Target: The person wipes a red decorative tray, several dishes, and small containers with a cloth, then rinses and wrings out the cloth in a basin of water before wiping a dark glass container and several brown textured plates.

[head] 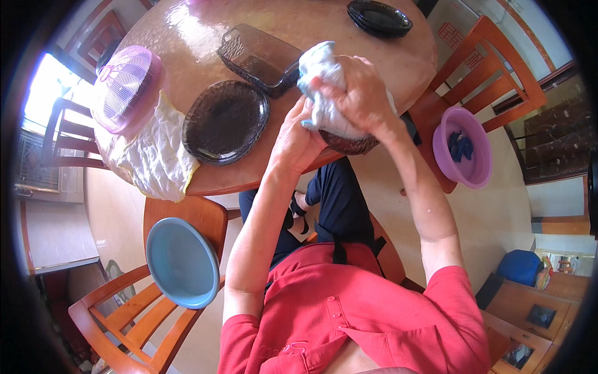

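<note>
At the table's near edge, my left hand [299, 135] grips the side of a dark glass dish [350, 143]. A crumpled white cloth [322, 65] covers most of that dish, so its full shape is hidden. My right hand [366, 96] holds the cloth against it. Just beyond my left hand stands a rectangular smoked-glass baking dish [261, 58]. Left of it lies a dark oval glass plate [226, 121]. Several dark glass plates [379, 18] are stacked at the far right of the round table [313, 18].
A pink mesh food cover [126, 84] and a yellow-edged white cloth [161, 152] lie on the table's left. A blue basin [182, 262] rests on the left wooden chair [140, 318]. On the right chair [495, 75], a pink basin [462, 147] holds dark blue fabric.
</note>
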A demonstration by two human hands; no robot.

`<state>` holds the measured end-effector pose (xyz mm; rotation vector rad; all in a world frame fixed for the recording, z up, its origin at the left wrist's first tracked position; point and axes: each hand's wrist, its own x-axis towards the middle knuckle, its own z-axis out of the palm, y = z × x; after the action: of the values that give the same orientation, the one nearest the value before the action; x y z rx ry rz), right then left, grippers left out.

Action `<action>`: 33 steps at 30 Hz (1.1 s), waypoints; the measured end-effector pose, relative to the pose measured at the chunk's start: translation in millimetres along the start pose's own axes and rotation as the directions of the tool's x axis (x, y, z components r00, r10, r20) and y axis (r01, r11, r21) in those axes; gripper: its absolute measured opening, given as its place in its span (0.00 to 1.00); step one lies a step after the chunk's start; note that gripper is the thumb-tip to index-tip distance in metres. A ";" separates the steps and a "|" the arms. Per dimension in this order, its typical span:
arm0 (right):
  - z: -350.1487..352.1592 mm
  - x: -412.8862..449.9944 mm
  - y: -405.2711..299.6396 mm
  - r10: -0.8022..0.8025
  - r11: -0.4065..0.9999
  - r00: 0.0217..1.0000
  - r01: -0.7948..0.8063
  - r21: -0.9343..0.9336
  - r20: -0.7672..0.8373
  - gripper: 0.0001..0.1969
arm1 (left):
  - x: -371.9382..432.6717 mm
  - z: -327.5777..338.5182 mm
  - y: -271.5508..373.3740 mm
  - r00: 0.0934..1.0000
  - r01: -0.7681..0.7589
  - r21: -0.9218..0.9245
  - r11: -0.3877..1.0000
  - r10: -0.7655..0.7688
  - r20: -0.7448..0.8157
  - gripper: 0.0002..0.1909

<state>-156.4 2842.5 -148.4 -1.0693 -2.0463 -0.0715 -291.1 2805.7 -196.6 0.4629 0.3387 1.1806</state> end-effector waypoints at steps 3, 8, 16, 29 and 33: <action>-4.5 1.2 23.5 0.141 0.974 0.987 -0.152 0.170 0.079 0.21 | 3.5 -1.5 -3.7 0.998 -0.015 -0.064 0.998 0.019 0.061 0.14; -11.1 -20.2 42.9 0.261 0.871 0.956 -0.293 0.394 0.133 0.20 | 4.9 -1.7 -3.3 0.999 -0.044 -0.068 0.997 0.044 -0.006 0.15; 2.4 -64.1 17.0 0.356 0.919 0.905 -0.294 0.263 -0.232 0.17 | 3.5 -6.5 -4.8 0.999 -0.028 -0.035 0.999 0.029 0.021 0.16; 5.9 -34.0 -26.6 -0.138 0.990 0.988 0.138 -0.011 -0.075 0.23 | 0.1 3.3 -2.3 0.986 -0.102 0.021 0.995 0.104 -0.127 0.14; 4.7 -17.3 24.5 0.045 0.997 0.998 -0.042 0.070 -0.043 0.23 | 4.2 -4.6 -3.2 0.997 -0.070 -0.054 0.996 0.070 -0.014 0.14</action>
<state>-136.5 2848.5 -170.6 -1.0595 -1.9708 -0.0024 -289.3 2809.4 -202.2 0.4226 0.3018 1.2583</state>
